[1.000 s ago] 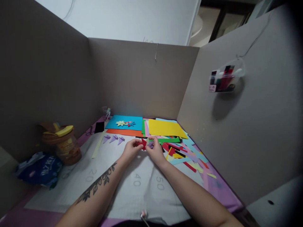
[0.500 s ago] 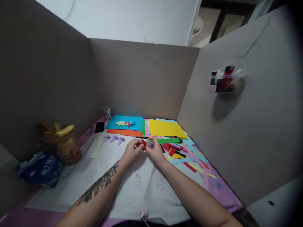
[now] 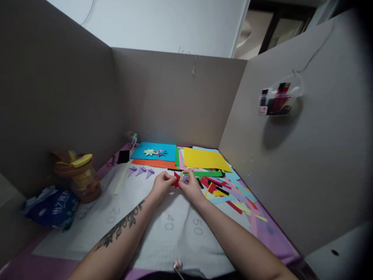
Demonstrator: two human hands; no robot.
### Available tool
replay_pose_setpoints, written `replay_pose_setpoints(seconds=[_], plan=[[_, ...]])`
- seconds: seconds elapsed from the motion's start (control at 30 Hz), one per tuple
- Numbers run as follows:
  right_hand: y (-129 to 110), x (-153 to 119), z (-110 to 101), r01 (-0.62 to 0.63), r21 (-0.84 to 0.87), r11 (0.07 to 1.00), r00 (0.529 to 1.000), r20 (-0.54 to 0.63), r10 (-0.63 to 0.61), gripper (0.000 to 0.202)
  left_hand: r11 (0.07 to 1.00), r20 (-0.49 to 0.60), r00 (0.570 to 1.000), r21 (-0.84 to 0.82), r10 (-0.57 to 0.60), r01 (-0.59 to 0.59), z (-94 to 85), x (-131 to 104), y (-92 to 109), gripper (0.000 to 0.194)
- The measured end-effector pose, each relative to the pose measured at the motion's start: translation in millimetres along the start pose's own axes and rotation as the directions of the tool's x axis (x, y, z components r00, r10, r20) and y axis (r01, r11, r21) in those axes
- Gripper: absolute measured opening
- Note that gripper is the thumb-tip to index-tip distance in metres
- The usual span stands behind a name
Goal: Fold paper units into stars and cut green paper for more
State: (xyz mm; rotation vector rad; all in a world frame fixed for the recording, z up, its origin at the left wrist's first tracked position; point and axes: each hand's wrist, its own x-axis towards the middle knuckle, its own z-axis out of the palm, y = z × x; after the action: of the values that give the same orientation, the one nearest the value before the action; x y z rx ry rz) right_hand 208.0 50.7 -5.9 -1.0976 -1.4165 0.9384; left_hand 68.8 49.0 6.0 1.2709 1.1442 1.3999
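Note:
Between my two hands, above the white sheet, is a folded paper piece (image 3: 176, 180) with a red pointed part on the left and pale yellow and lilac parts on the right. My left hand (image 3: 162, 186) pinches its red side. Around the lilac and yellow side close the fingers of my right hand (image 3: 190, 186), which partly cover it. To the left of my hands, several folded lilac paper pieces (image 3: 141, 171) lie in a row. Beyond them, small folded paper stars (image 3: 150, 152) rest on a blue sheet (image 3: 142, 146).
Coloured paper strips (image 3: 224, 189) spread over the right side, below a yellow sheet (image 3: 206, 158). A brown tub (image 3: 84, 182) and a blue packet (image 3: 52, 208) stand at left. Grey panels (image 3: 175, 97) enclose the table; a clear plastic container (image 3: 275, 101) hangs on the right one.
The red part of the paper shows more fully now, as my left fingers have shifted slightly left on it. My right hand has hardly moved.

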Motion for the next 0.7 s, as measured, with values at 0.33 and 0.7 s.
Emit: replay_pose_setpoints(seconds=[0.33,0.7], plan=[[-4.4,1.9,-2.1,-0.058,0.094,0.994,0.998,0.021,0.056,0.034,0.999,0.005,1.000,0.032,0.002,-0.002,-4.2,0.1,11.5,0.029],[-1.6,4.1,-2.5,-0.058,0.109,0.992,0.998,0.035,0.055,0.024,1.000,-0.015,1.000,0.005,-0.015,0.015,-4.6,0.3,14.9,0.032]])
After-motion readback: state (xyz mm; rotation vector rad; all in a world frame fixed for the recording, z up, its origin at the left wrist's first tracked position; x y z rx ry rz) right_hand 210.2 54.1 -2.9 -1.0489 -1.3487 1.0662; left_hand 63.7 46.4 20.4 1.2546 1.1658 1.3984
